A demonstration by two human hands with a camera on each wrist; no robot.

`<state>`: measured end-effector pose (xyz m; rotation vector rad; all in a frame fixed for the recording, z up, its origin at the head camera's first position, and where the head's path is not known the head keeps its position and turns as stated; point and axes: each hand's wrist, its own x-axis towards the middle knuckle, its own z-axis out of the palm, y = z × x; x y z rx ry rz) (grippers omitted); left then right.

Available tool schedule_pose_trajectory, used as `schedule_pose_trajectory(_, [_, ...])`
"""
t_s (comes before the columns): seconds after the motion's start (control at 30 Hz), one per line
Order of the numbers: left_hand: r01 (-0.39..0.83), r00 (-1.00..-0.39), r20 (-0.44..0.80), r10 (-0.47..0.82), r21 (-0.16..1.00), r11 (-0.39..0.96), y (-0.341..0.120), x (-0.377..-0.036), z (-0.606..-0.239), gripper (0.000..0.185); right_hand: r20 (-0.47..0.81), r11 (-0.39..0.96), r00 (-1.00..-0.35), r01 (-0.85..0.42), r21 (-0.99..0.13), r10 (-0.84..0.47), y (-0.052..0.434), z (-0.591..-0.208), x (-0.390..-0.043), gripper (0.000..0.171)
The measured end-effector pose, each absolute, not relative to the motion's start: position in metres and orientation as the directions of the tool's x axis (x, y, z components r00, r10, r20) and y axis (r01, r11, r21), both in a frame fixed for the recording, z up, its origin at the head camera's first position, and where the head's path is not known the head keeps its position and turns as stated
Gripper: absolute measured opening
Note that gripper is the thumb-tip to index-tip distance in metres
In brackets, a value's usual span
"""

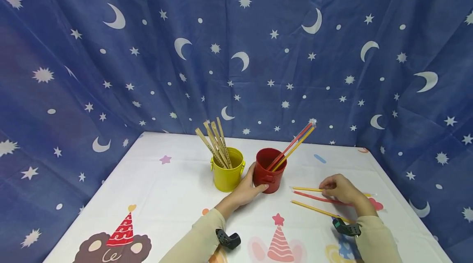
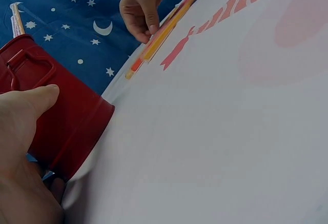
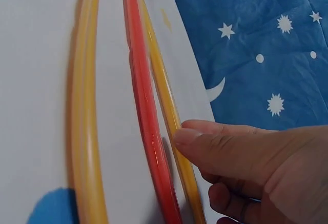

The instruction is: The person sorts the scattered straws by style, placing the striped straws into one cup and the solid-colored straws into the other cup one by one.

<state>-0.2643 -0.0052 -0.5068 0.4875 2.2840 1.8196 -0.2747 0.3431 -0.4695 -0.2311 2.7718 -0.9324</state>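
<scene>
My left hand [image 1: 242,192] holds the small red bucket [image 1: 263,177] round its side, the thumb across the front near the handle bracket. In it lean a red stick [image 1: 297,136] and a yellow stick [image 1: 304,136] with clear ends. On the right, my right hand [image 1: 341,189] pinches the farthest yellow stick [image 3: 163,83] between thumb and forefinger, close over the table. Next to that lies a glossy red stick [image 3: 146,111]. A second yellow stick [image 3: 87,106] lies nearest me, beside the red one.
A yellow bucket [image 1: 226,178] with several flat wooden sticks [image 1: 215,144] stands just left of the red one. The white tablecloth [image 1: 155,189] has printed party figures. Behind the table hangs a blue curtain [image 1: 236,16] with moons and stars.
</scene>
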Motion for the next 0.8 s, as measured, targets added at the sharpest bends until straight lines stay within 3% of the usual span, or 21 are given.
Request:
schedule_pose_trajectory(0.47, [0.134, -0.93, 0.052, 0.364, 0.97, 0.204, -0.0051, -0.2652, -0.5071, 0.088, -0.154, 0.821, -0.977, -0.033, -0.569, -0.146, 0.3421, -0.4719, -0.2753, 0.008])
schedule_pose_trajectory(0.8, [0.134, -0.932, 0.052, 0.36, 0.969, 0.206, -0.0052, -0.2656, -0.5073, 0.088, -0.095, 0.82, -0.98, -0.093, -0.565, -0.176, 0.344, -0.4633, -0.2724, 0.005])
